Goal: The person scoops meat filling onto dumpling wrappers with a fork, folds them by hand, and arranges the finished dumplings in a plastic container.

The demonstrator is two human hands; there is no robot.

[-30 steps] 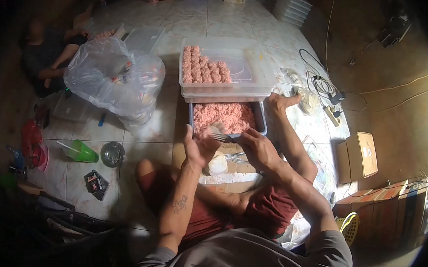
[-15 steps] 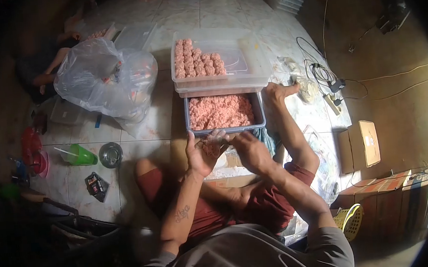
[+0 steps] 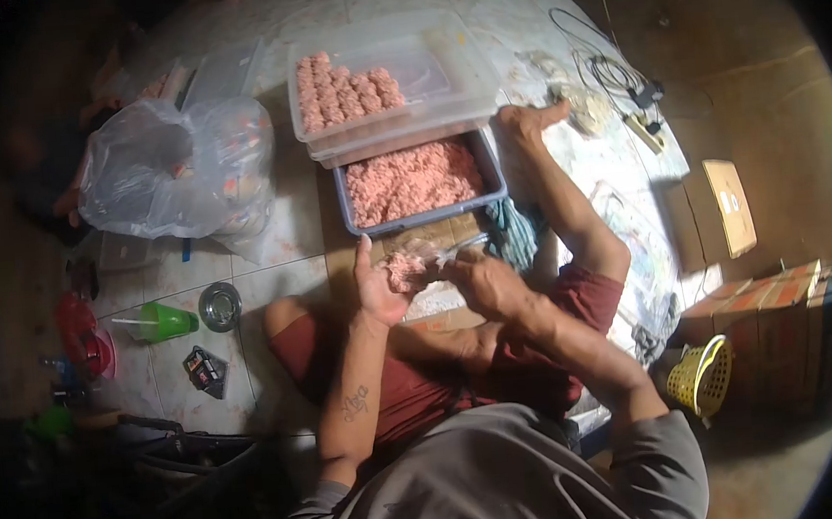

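Observation:
My left hand (image 3: 380, 293) is palm up with its thumb raised, cupped around a lump of minced meat (image 3: 404, 272). Close beside it, my right hand (image 3: 485, 282) is closed, its fingertips near the lump; a thin pale thing shows by them, too blurred to name. Just beyond both hands stands a blue-grey tub (image 3: 344, 205) filled with pink minced meat (image 3: 415, 182). Behind that, a clear plastic tray (image 3: 442, 74) bears rows of meatballs (image 3: 337, 96) on its left side.
A teal cloth (image 3: 513, 233) lies right of the tub, near my foot (image 3: 527, 122). To the left are a large plastic bag (image 3: 154, 172), a green cup (image 3: 168, 321) and a glass ashtray (image 3: 220, 306). Cables (image 3: 611, 77) and a yellow basket (image 3: 699, 379) are on the right.
The camera view has shifted, so the tub and tray appear higher and further left. Both hands have drawn back from the tub's near edge, and the meat lump in my left hand shows more plainly.

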